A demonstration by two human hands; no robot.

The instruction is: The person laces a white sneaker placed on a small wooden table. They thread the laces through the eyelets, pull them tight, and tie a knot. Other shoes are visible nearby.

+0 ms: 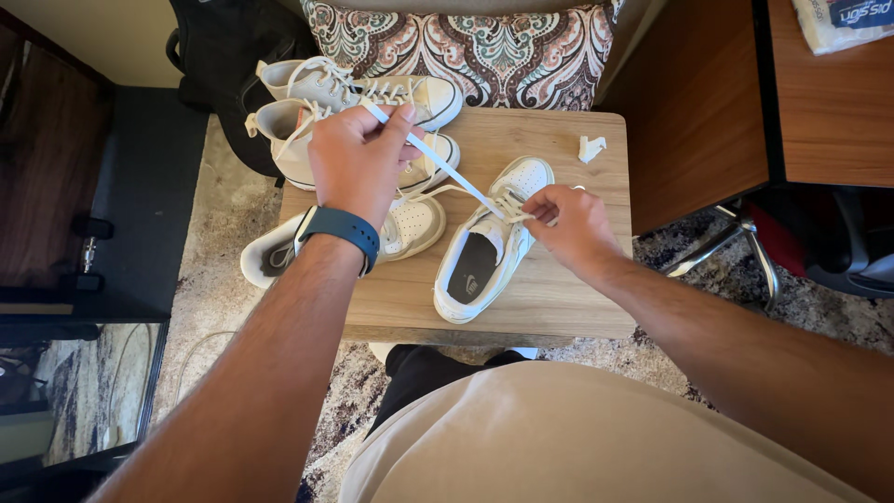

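The left hand (358,158) pinches a white lace (447,169) pulled tight. The right hand (568,222) pinches the lace at the white shoe (489,247) just below it.

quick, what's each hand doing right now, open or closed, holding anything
Left hand: closed, pinching the white shoelace pulled up taut.
Right hand: closed, pinching the lace at the white sneaker eyelets.
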